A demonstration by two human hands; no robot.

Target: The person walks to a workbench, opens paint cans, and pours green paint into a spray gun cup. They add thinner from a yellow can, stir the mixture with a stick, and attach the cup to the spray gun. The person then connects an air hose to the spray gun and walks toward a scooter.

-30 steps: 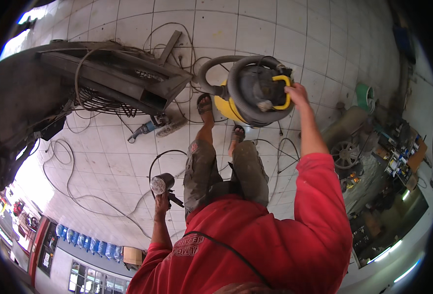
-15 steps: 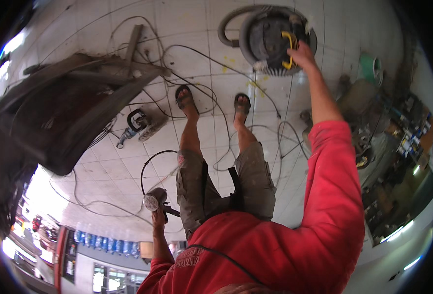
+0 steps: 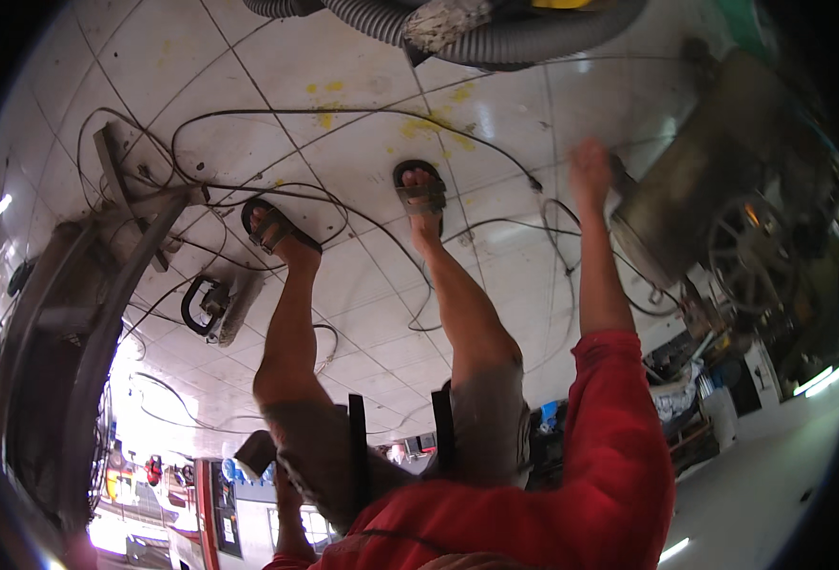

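Observation:
My right hand (image 3: 591,179) is stretched out ahead, blurred by motion, near the left end of a large grimy tank (image 3: 690,171). Its fingers are too smeared to read. Low at the left, my left hand (image 3: 287,489) is closed around a gun-shaped tool with a rounded cup (image 3: 255,454); my leg hides part of it. A shop vacuum's ribbed grey hose (image 3: 524,36) curves along the top edge, with a dusty whitish piece (image 3: 443,21) beside it. Most of the vacuum is out of view.
Black cables (image 3: 343,112) loop over the white tiled floor around my sandalled feet. A polisher with a fluffy pad (image 3: 215,302) lies left of my leg. A dark frame-like part (image 3: 68,323) stands at far left. A spoked wheel (image 3: 752,252) sits beside the tank.
My right hand has let go of the vacuum's yellow handle and moved back near the tank. The vacuum has shifted up toward the top edge as the view moved. The left hand still holds the gun-shaped tool.

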